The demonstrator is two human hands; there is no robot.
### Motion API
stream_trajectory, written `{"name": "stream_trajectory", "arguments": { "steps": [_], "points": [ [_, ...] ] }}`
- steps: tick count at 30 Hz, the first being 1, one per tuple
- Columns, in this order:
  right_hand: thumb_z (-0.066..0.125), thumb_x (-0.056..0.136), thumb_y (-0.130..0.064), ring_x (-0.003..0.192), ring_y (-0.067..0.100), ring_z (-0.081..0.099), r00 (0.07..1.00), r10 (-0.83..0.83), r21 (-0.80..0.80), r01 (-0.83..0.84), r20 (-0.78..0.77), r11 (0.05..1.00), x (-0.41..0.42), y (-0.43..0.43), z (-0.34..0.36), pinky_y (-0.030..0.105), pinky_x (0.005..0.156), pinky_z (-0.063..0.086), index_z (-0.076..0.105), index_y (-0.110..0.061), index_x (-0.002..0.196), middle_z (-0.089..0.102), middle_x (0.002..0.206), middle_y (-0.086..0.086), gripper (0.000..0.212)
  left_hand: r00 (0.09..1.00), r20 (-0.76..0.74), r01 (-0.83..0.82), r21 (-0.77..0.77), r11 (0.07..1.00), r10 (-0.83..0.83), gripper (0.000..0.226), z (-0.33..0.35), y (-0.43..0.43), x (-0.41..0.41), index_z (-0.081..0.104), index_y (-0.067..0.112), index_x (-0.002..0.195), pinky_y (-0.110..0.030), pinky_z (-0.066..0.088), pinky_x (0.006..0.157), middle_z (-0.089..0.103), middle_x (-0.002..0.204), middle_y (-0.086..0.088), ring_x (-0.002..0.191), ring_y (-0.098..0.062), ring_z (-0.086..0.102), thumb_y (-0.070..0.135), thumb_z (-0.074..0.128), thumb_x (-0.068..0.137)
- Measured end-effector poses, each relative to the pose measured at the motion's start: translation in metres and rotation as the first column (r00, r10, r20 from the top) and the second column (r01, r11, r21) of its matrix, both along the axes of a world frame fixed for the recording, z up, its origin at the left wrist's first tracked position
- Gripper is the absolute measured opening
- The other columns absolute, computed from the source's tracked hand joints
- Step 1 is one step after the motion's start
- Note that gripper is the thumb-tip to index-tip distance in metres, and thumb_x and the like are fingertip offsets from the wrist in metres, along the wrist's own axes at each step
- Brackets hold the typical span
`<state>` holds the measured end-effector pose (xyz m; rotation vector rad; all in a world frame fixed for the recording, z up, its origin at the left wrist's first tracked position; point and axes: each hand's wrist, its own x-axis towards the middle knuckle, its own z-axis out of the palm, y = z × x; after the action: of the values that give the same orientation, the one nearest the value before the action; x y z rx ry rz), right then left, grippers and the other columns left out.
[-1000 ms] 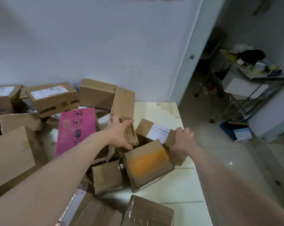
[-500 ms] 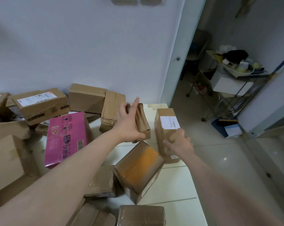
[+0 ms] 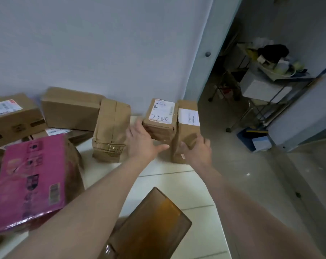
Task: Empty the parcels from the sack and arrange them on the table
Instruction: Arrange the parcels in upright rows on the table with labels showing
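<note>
Far on the surface (image 3: 177,191), my left hand (image 3: 145,141) presses flat on the box marked 7780 (image 3: 161,118); my right hand (image 3: 196,151) grips the white-label box (image 3: 186,128) just beside it.

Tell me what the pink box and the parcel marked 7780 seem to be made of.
The pink box: printed cardboard, apparently glossy, going by its sheen and barcode. The parcel marked 7780: plain brown cardboard, matte, with a white paper label bearing handwriting.

White wall (image 3: 83,43) behind; pale door (image 3: 199,75) with round knob (image 3: 207,54) at right. Beyond it, a wheeled wire rack (image 3: 259,111) bears a white box (image 3: 265,88) and dark clutter (image 3: 272,51); blue container (image 3: 252,139) on tiled floor (image 3: 252,174).
</note>
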<state>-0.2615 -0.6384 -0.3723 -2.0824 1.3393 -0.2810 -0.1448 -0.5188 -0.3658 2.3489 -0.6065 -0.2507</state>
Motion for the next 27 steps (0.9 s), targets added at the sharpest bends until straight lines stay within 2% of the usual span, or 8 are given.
{"name": "stream_trajectory", "arguments": {
  "steps": [3,7,13,16,19,23,25,27],
  "points": [
    [0.062,0.091,-0.040,0.131,0.034,0.033,0.999,0.013,-0.029,-0.012,0.033,1.000,0.005,-0.004,-0.005,0.039,0.106,0.032,0.029,-0.015,0.149,0.031,0.145,0.011,0.072,0.998,0.036,0.051,0.108,0.993,-0.055,0.104,-0.020,0.004,-0.001,0.008,0.026,0.154,-0.043,0.036,0.104,0.037,0.142,-0.018,0.128,-0.037,0.038,0.041,0.078,0.077],
    [0.061,0.092,-0.040,0.135,0.032,0.028,0.998,0.039,0.003,-0.040,0.050,0.999,0.008,-0.009,-0.010,0.040,0.105,0.033,0.024,-0.018,0.151,0.025,0.149,0.009,0.073,0.986,0.026,0.153,0.261,0.953,-0.165,0.067,-0.044,-0.001,0.002,0.031,0.036,0.147,-0.038,0.035,0.104,0.031,0.145,-0.011,0.129,-0.032,0.036,0.031,0.065,0.090],
    [0.059,0.092,-0.039,0.135,0.030,0.030,0.997,0.066,0.045,-0.068,0.040,0.997,0.011,-0.024,-0.011,0.040,0.104,0.037,0.026,-0.024,0.150,0.025,0.150,0.005,0.069,0.943,-0.196,0.294,0.124,0.948,-0.267,0.077,-0.056,-0.015,0.018,0.019,0.023,0.154,-0.025,0.016,0.118,-0.004,0.162,0.003,0.149,-0.015,0.007,0.021,0.062,0.090],
    [0.056,0.094,-0.041,0.137,0.030,0.027,0.997,0.080,0.063,-0.082,0.022,0.995,0.011,-0.026,-0.011,0.043,0.108,0.038,0.027,-0.027,0.150,0.020,0.154,0.004,0.066,0.961,0.144,0.203,0.221,0.954,-0.238,0.078,-0.039,-0.005,0.020,0.026,0.028,0.152,-0.041,0.013,0.120,0.002,0.162,-0.002,0.149,-0.024,0.003,0.029,0.067,0.086],
    [0.057,0.093,-0.040,0.137,0.032,0.019,1.000,-0.002,-0.136,0.000,-0.019,0.991,0.012,-0.010,-0.007,0.040,0.105,0.034,0.038,-0.017,0.145,0.016,0.155,0.011,0.060,0.916,0.401,-0.144,0.262,0.954,0.028,0.089,-0.017,0.013,0.030,0.026,0.028,0.150,-0.052,0.003,0.117,0.006,0.159,-0.016,0.147,-0.035,0.004,0.036,0.074,0.076],
    [0.063,0.089,-0.024,0.124,0.031,0.034,0.995,0.038,-0.398,0.000,0.089,0.917,0.013,0.015,-0.004,0.037,0.097,0.037,0.053,-0.010,0.129,0.034,0.145,0.014,0.044,0.956,0.077,-0.286,0.463,0.839,0.283,0.113,-0.015,0.049,0.055,0.009,0.037,0.151,-0.063,0.016,0.111,-0.009,0.157,-0.023,0.143,-0.047,0.003,0.055,0.080,0.064],
    [0.062,0.088,-0.013,0.118,0.027,0.041,0.970,0.177,-0.409,-0.096,0.167,0.908,0.014,0.023,-0.003,0.034,0.093,0.042,0.058,-0.012,0.121,0.044,0.134,0.009,0.033,0.943,-0.054,-0.284,0.390,0.876,0.329,0.108,-0.018,0.064,0.059,0.010,0.040,0.148,-0.054,0.038,0.100,0.009,0.148,-0.023,0.130,-0.047,0.026,0.053,0.079,0.067],
    [0.057,0.090,-0.008,0.107,0.018,0.053,0.927,0.300,-0.343,-0.213,0.226,0.915,0.018,0.031,0.001,0.032,0.088,0.047,0.059,-0.017,0.119,0.052,0.123,0.001,0.030,0.942,-0.119,-0.279,0.251,0.927,0.315,0.102,-0.015,0.073,0.056,0.013,0.039,0.147,-0.047,0.042,0.095,0.023,0.139,-0.021,0.120,-0.043,0.036,0.051,0.077,0.068]
  ]
}}
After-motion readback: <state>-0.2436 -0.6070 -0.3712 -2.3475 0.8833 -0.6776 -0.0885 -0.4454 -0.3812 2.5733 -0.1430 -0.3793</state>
